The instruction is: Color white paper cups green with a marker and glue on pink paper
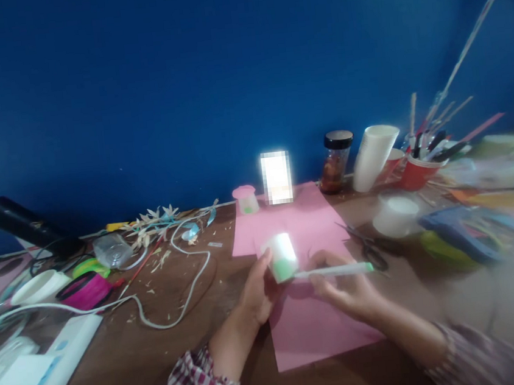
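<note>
My left hand is closed round a small white cup whose lower part is coloured green, held tilted above a pink paper sheet. My right hand grips a green-tipped marker lying level, its left end touching the cup's green part. Both sleeves are checked.
Black scissors lie right of the hands. Behind stand a small pink-topped cup, a glowing phone, a jar, stacked white cups and a red cup of pens. A white cable, tape rolls and a power strip lie left.
</note>
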Demonstrator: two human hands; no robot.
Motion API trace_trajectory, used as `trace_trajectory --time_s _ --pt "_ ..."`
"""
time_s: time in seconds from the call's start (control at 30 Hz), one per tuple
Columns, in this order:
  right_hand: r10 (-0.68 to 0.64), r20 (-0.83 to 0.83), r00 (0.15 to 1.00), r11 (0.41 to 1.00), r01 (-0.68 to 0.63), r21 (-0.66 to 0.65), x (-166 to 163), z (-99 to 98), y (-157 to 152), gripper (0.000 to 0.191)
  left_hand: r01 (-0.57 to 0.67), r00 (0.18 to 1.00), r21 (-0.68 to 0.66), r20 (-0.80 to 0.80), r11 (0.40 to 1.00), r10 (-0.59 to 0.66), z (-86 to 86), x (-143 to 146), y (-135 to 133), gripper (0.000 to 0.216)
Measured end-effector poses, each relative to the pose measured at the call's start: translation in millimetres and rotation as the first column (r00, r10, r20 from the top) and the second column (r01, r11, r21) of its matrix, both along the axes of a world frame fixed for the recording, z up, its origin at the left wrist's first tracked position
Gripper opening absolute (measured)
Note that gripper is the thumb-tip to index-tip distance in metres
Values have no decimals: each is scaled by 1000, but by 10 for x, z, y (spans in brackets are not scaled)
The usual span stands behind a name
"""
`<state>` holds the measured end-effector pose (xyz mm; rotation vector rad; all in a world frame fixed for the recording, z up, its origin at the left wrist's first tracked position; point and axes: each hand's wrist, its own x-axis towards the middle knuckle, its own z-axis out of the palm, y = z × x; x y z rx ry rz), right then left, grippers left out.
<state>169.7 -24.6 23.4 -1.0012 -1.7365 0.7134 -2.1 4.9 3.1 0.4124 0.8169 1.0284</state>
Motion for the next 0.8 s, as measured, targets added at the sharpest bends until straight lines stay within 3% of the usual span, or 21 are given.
trace_trajectory --time_s 0.47,0.8 --pt "-52 -65 997 998 49 -43 -7 -48 11 5 79 994 59 69 995 -83 4 0 -17 35" --pt "-10 -57 998 1000 8 -30 -14 -14 -9 6 51 997 45 64 998 -54 -5 -1 -14 36"
